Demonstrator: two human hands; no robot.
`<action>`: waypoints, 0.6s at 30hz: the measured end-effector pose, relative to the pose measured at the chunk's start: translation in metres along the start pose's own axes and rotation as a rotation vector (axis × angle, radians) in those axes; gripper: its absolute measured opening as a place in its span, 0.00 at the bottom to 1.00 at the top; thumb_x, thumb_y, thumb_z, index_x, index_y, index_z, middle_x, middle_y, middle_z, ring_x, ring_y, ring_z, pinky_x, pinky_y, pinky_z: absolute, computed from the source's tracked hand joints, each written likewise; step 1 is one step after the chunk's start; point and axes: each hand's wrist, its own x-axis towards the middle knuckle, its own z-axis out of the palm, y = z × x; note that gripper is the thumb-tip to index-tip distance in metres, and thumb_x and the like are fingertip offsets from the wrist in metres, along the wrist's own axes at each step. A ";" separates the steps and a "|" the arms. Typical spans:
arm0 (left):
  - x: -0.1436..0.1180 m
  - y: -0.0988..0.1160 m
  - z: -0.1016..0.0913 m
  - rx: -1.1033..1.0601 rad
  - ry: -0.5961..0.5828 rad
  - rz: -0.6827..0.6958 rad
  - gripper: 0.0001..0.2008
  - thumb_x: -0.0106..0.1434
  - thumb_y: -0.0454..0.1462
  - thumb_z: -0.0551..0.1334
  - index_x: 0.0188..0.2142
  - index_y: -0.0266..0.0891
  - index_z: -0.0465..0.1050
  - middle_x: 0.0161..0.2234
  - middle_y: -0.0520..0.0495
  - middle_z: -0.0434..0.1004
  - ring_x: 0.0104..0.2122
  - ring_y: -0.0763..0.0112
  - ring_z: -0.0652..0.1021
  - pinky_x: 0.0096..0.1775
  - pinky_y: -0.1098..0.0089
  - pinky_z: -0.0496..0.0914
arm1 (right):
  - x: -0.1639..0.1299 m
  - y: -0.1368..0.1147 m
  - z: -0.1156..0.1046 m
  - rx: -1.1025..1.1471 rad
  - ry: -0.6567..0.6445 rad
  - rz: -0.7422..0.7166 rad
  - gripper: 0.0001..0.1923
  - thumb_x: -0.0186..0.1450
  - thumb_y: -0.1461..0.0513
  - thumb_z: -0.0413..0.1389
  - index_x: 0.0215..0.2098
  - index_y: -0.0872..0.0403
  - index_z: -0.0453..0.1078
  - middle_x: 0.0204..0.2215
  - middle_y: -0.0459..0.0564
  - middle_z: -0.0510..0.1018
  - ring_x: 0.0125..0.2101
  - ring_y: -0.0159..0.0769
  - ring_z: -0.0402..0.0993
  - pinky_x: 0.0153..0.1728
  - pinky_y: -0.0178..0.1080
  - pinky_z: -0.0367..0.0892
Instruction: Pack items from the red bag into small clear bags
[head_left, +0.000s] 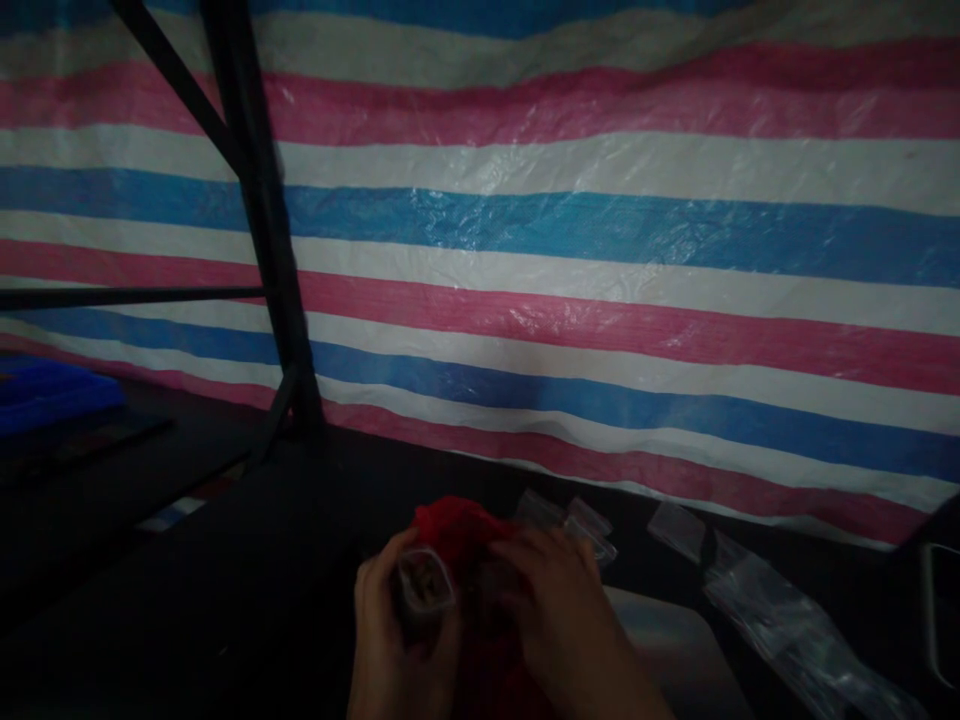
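A: Surroundings, largest first?

B: Striped tarp (pixel 600 250), pink, white and blue, fills the back. Dark metal frame (pixel 259 220) stands left of centre. Black table (pixel 225 580) below; blue tray (pixel 45 395) at far left. Clear plastic bags (pixel 780 620) lie scattered to the right.

A: Hands?

B: Left hand (pixel 390 640) is curled around a small clear bag (pixel 425 585), contents too dim to identify. Right hand (pixel 559 610) rests, fingers bent, on red fabric (pixel 457 530); grip uncertain. The small bag sits between both hands, touching the fabric.
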 end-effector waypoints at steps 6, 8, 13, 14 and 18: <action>0.001 -0.010 -0.005 0.092 0.009 0.179 0.32 0.61 0.38 0.70 0.63 0.45 0.65 0.53 0.42 0.71 0.48 0.57 0.81 0.44 0.59 0.82 | -0.004 -0.023 0.004 0.261 -0.038 -0.008 0.14 0.63 0.66 0.66 0.45 0.45 0.81 0.47 0.46 0.84 0.52 0.46 0.76 0.55 0.45 0.63; -0.002 -0.003 -0.001 0.026 -0.006 0.135 0.30 0.61 0.40 0.70 0.61 0.45 0.66 0.53 0.42 0.72 0.47 0.58 0.82 0.43 0.61 0.82 | -0.003 -0.034 0.002 0.331 -0.025 0.016 0.06 0.64 0.66 0.65 0.36 0.47 0.81 0.39 0.43 0.84 0.44 0.41 0.78 0.48 0.41 0.65; -0.009 0.034 0.011 -0.182 -0.024 -0.234 0.36 0.64 0.47 0.66 0.69 0.49 0.59 0.57 0.41 0.78 0.52 0.55 0.83 0.50 0.57 0.80 | 0.002 -0.035 -0.001 0.402 0.162 0.088 0.08 0.64 0.67 0.65 0.29 0.49 0.81 0.33 0.43 0.84 0.39 0.38 0.79 0.44 0.39 0.65; -0.010 0.041 0.011 -0.185 -0.068 -0.306 0.39 0.64 0.48 0.66 0.71 0.50 0.56 0.57 0.42 0.79 0.52 0.55 0.84 0.49 0.57 0.80 | 0.002 -0.033 -0.001 0.421 0.179 0.109 0.08 0.64 0.67 0.64 0.29 0.49 0.81 0.33 0.44 0.85 0.38 0.38 0.80 0.43 0.38 0.66; -0.007 0.048 0.006 -0.127 -0.189 -0.417 0.44 0.64 0.52 0.65 0.74 0.50 0.52 0.56 0.42 0.83 0.52 0.52 0.85 0.49 0.58 0.81 | 0.001 -0.031 0.000 0.464 0.133 0.116 0.10 0.65 0.69 0.61 0.29 0.50 0.81 0.33 0.45 0.85 0.36 0.38 0.80 0.40 0.37 0.66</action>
